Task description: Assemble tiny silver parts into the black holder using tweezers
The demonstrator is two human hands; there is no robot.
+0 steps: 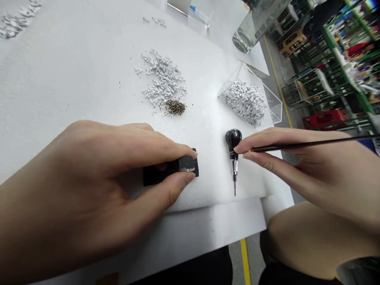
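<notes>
A white table (218,225) carries a pale foam sheet (89,75), whose near edge stops short of the table's own. On the sheet lies a loose pile of small white parts (162,73), with a heap of tiny brass-coloured screws (175,107) just beside its near end. Another white heap (16,23) sits at the far left; a few stray pieces (159,21) lie beyond the pile. Nearer, a flat black block (151,176) rests there, partly covered. To its right is a black-handled screwdriver (233,138) — its tip toward the near edge — and past that a clear tray (234,109) full of white parts.
</notes>
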